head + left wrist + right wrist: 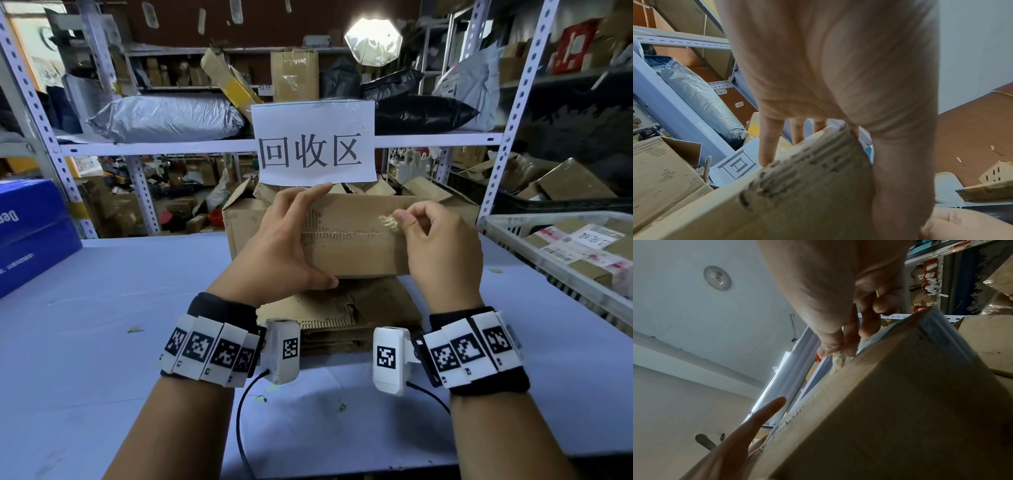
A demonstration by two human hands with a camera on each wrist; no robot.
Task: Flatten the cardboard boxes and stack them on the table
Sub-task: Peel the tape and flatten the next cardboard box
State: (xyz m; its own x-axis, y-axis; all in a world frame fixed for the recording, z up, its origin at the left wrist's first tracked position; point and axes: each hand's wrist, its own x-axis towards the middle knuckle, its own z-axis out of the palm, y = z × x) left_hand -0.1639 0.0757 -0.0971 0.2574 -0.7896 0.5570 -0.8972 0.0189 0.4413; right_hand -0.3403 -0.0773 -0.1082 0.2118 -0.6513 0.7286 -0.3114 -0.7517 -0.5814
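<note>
- Both wrists nearest us wear black bands ringed with white tiles printed in black square codes, each with a white boxy camera unit trailing a thin black cable.
- Smooth pale-blue covering lies over the desk point(102, 325), flecked with small scraps.
- Just past the wrists sits a low stack of flattened boxes point(342, 315), brown corrugated board with torn patches that bare the ribbed fluting.
- Above that stack the held box point(356, 236) is a rectangular brown carton, its broad face turned to the person, a centre seam running across it and rows of ragged dashes where the paper skin has ripped off.
- Left hand point(277, 246) clasps the carton's left end, grip spread wide: thumb under the lower edge, fingers straight along the top edge, as the left wrist view confirms.
- Right hand point(442, 246) has its grip together on a crumpled, glossy strip of clear tape point(388, 221) at the seam, thumb and forefinger pinching it, the other fingers curled.
- Behind stands a bigger open carton point(239, 222) with flaps up.
- At the left edge rests a glossy blue box point(30, 233); at the right, a white lattice plastic crate point(555, 260) holds labelled parcels.
- Farther back, a white paper sign point(313, 144) with bold black characters hangs from a grey perforated-steel shelf rack point(205, 147) loaded with crinkled silver and black poly bags and more cartons.
</note>
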